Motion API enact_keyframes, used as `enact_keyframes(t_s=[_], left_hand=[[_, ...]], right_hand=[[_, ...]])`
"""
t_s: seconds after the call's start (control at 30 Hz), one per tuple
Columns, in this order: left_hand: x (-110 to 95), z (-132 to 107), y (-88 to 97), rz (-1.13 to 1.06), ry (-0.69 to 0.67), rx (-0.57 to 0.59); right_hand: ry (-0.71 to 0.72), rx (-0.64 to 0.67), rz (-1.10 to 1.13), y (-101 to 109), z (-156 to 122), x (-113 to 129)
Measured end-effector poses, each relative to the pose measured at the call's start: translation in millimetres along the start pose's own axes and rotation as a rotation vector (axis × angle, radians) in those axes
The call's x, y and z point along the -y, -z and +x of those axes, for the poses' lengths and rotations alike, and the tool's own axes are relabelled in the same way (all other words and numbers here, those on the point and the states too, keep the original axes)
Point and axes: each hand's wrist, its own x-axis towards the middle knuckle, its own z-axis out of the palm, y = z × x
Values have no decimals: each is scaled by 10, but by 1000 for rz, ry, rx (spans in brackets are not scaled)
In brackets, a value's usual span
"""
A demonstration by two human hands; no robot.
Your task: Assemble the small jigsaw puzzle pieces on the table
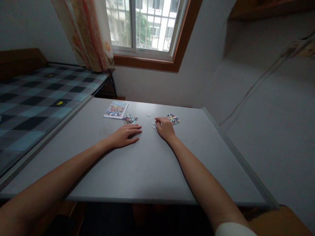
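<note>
My left hand [124, 135] lies flat on the table with its fingers stretched out and nothing in it. Just beyond its fingers is a heap of jigsaw puzzle pieces [130, 119]. My right hand [165, 127] is closed, fingers curled toward the thumb; whatever they hold is hidden. Beside its thumb, a few pale puzzle pieces [154, 126] rest on the tabletop, partly covered by the hand. A second heap of colourful puzzle pieces [173, 119] sits just past its knuckles. One single puzzle piece [148, 115] lies apart, between the heaps.
A colourful printed picture sheet [116, 109] lies behind the left heap on the grey-white table [137, 173]. To the left stands a bed with a checked cover [71, 80]. A barred window [147, 29] and a curtain [91, 36] are behind; a cable [253, 85] hangs along the right wall.
</note>
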Motion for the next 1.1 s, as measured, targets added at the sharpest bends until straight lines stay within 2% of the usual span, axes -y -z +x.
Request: enact_keyframes(t_s=[0.27,0.53,0.77,1.1], left_hand=[[-3,3,5,19,9,14],[-29,7,20,12,12,11],[-1,-1,2,-10,4,2],[-25,8,18,-18,13,-1]], right_hand=[[10,43,-7,2,-3,5],[25,-18,-39,-43,-4,-68],[36,65,-40,-33,-15,-49],[20,61,-20,-23,-9,-49]])
